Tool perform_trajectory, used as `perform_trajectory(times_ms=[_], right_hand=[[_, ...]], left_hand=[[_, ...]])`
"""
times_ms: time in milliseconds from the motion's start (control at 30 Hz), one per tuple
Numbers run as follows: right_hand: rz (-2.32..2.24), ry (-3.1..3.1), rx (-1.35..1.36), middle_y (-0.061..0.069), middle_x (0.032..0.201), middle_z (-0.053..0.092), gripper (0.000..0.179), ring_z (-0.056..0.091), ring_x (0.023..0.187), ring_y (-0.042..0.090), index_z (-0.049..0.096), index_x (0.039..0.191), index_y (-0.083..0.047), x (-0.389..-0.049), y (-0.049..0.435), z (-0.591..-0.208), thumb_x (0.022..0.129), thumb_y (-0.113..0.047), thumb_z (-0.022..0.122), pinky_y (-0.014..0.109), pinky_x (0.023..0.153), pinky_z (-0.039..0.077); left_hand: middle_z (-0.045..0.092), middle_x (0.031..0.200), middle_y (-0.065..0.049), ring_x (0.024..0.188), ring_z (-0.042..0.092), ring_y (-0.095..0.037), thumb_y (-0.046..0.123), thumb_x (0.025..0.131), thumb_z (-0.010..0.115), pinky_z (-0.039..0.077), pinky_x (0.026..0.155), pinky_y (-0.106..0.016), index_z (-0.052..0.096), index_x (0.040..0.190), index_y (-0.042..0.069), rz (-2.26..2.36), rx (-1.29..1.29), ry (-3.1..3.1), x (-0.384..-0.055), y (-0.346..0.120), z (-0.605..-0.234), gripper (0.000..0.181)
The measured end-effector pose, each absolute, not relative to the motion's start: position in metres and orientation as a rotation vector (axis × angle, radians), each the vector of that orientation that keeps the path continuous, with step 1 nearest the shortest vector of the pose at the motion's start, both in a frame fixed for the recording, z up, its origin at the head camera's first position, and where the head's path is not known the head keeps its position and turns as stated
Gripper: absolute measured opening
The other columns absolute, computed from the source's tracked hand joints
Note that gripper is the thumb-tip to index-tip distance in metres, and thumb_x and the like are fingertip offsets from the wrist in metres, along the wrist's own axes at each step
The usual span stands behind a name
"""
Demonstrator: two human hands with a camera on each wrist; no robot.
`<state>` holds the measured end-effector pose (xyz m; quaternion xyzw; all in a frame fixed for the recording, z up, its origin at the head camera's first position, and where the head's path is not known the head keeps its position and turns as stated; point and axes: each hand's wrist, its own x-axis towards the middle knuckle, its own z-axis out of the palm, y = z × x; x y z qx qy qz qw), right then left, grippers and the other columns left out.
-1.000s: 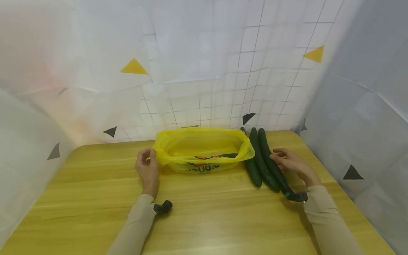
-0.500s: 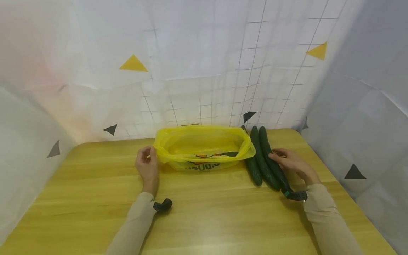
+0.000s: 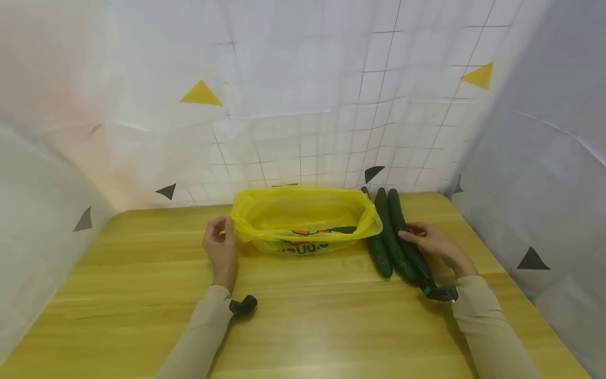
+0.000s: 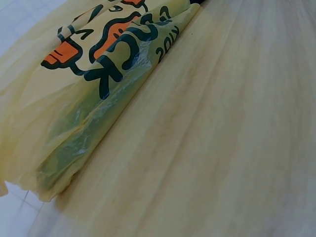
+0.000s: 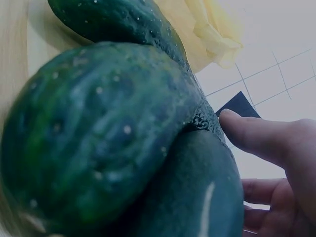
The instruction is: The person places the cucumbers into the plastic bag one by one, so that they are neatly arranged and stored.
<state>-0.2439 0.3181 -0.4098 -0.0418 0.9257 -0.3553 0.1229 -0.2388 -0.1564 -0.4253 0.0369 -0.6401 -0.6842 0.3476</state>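
A yellow plastic bag [image 3: 303,245] with printed letters stands at the table's back, its mouth spread wide upward. Its left edge is pinched by my left hand [image 3: 221,252]. Through the bag's thin wall in the left wrist view, a long dark green shape [image 4: 64,158] shows. Three dark green cucumbers lie side by side at the bag's right: a left one [image 3: 380,258], a middle one [image 3: 395,250] and a right one [image 3: 413,252]. My right hand [image 3: 437,245] holds the right cucumber, thumb [image 5: 256,136] over its top; the other fingertips are partly hidden.
Beneath everything is a wooden table [image 3: 307,316]. A pale wall covering [image 3: 293,105] with grid lines and yellow and black triangles rises right behind the bag, and a side wall [image 3: 558,173] closes off the right. Each wrist carries a small black camera [image 3: 243,305].
The scene shifts a little as the head moves. My right thumb comes slightly further over the right cucumber. My left hand keeps its pinch on the bag.
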Motion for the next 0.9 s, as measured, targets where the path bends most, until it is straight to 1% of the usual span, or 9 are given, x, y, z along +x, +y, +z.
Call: perform_trajectory(times_ms=[233,467,667,900], right_hand=[[-1.006,2.717,-0.120,0.032,0.139,0.039,0.084,0.043,0.122,0.044,0.027,0.144,0.007,-0.245,0.317,-0.410,0.093,-0.056,0.047,0.055,0.096,0.042],[-0.997,2.729,-0.117,0.032,0.139,0.039,0.083,0.044,0.121,0.044,0.028,0.143,0.008,-0.246,0.318,-0.412,0.092,-0.055,0.049,0.055,0.096,0.041],[-0.969,2.746,-0.121,0.033,0.137,0.041,0.083,0.045,0.120,0.045,0.029,0.143,0.008,-0.246,0.316,-0.411,0.092,-0.055,0.049,0.055,0.095,0.042],[-0.953,2.736,-0.110,0.033,0.137,0.041,0.086,0.044,0.121,0.046,0.028,0.144,0.007,-0.247,0.315,-0.411,0.091,-0.057,0.051,0.057,0.097,0.040]], left_hand=[[0.060,0.087,0.006,0.081,0.055,-0.007,0.016,0.091,0.062,0.042,0.069,-0.021,0.062,0.101,-0.005,-1.778,0.093,-1.660,-0.239,-0.157,-0.427,0.023],[0.061,0.089,0.004,0.081,0.056,-0.010,0.027,0.089,0.065,0.042,0.067,-0.019,0.064,0.098,0.004,-1.742,0.103,-1.627,-0.258,-0.162,-0.450,0.024],[0.061,0.088,0.005,0.081,0.055,-0.008,0.022,0.090,0.065,0.041,0.067,-0.019,0.064,0.099,0.001,-1.760,0.109,-1.637,-0.256,-0.163,-0.448,0.022],[0.060,0.088,0.001,0.080,0.054,-0.010,0.012,0.091,0.062,0.041,0.067,-0.020,0.061,0.101,-0.007,-1.760,0.088,-1.666,-0.242,-0.158,-0.428,0.022]])
